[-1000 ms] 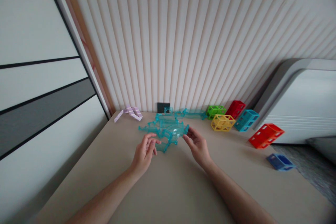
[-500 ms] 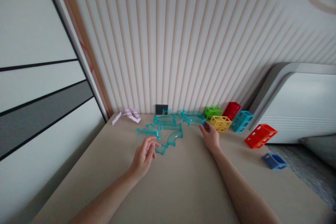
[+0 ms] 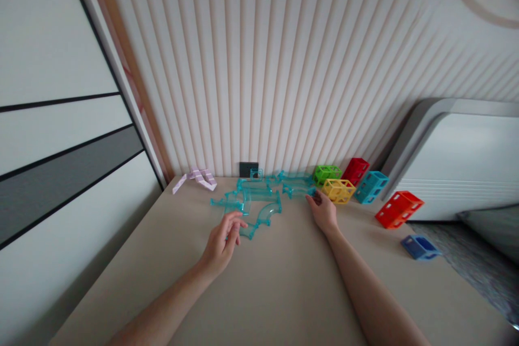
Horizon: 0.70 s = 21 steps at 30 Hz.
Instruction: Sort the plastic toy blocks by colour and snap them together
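Fingers (image 3: 319, 194) of the right hand (image 3: 324, 215) are closed on the right end of a translucent teal plastic channel piece (image 3: 298, 190), near far edge of the beige worktop (image 3: 275, 292); can't tell if it rests fully on the surface. Left hand (image 3: 222, 239) is palm-in, fingers half curled, loosely open, just beside a small translucent teal plastic connector (image 3: 247, 231); contact unclear.

Other teal parts between the hands and toward far edge: curved translucent teal plastic track (image 3: 270, 212), straight translucent teal plastic channel (image 3: 255, 187), overlapping in places. Black square panel (image 3: 248, 168) at far edge behind them. Lilac-and-white striped folded strips (image 3: 203, 177) at far left corner.

Open-frame plastic blocks toward far right corner: bright green (image 3: 326, 174), yellow (image 3: 338, 191) just beside right hand, dark red (image 3: 356, 172), turquoise (image 3: 372, 187). Orange-red open-frame plastic block (image 3: 399, 209) and blue open-frame plastic block (image 3: 420, 247) sit along right edge.
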### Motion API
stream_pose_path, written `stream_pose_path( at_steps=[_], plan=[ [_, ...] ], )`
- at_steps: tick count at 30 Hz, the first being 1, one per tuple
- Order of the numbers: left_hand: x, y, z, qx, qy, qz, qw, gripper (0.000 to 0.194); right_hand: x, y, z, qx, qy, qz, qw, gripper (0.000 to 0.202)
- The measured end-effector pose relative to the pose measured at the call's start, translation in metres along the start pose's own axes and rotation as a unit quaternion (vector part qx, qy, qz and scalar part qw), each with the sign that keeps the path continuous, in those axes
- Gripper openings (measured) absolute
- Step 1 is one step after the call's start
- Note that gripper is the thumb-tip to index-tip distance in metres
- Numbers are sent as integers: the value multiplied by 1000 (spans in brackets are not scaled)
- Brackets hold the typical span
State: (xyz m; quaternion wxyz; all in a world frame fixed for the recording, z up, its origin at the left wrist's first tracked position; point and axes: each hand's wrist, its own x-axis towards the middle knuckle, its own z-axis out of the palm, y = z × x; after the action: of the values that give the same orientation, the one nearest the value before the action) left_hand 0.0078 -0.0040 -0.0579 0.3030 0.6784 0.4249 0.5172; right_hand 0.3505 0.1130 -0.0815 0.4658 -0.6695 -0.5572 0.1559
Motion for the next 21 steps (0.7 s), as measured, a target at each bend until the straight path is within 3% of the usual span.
stream_pose_path(
  at_steps=[11,21],
  plan=[
    [1,-1,0,1,-5,-2,1000,30,-1,1,-3,-34,-14,-6,999,39],
    [-1,-1,-1,2,-13,8,1000,30,3,20,-7,-83,-40,-17,996,45]
  ],
)
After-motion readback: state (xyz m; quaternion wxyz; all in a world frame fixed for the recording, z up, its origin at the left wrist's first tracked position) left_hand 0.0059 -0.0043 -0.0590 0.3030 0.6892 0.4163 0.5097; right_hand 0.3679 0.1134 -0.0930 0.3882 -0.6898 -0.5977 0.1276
